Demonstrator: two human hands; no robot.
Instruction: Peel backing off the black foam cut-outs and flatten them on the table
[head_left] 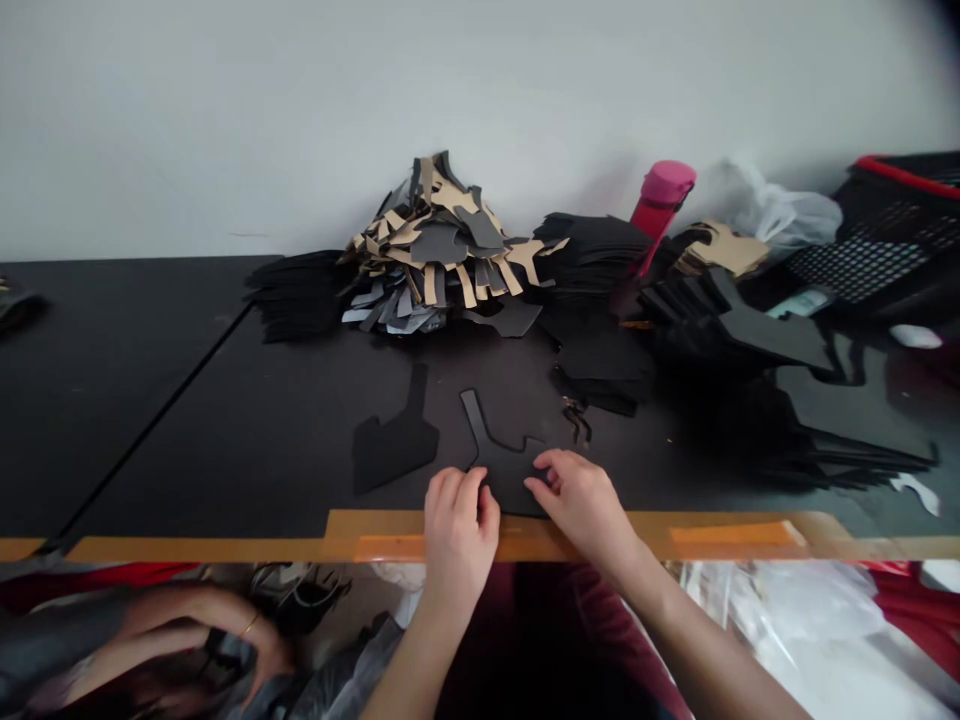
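Note:
A flat black cut-out piece point(504, 466) with a narrow arm lies on the dark table close to its front edge. My left hand point(459, 515) grips its left side, fingers curled and thumb against the rim. On the opposite side, my right hand point(581, 495) pinches the piece's edge between thumb and fingers. Both hands partly cover the piece. Just left of it rests a second black cut-out piece point(397, 440) of similar outline, touched by neither hand.
Behind stands a heap of tan and grey cut-outs point(442, 245), flanked by black stacks point(296, 295). Farther right are a pink-capped bottle point(664, 205), a mesh basket point(885, 245) and more black pieces point(765, 330). Tape point(247, 549) lines the front edge. Another person's arm point(202, 610) shows lower left.

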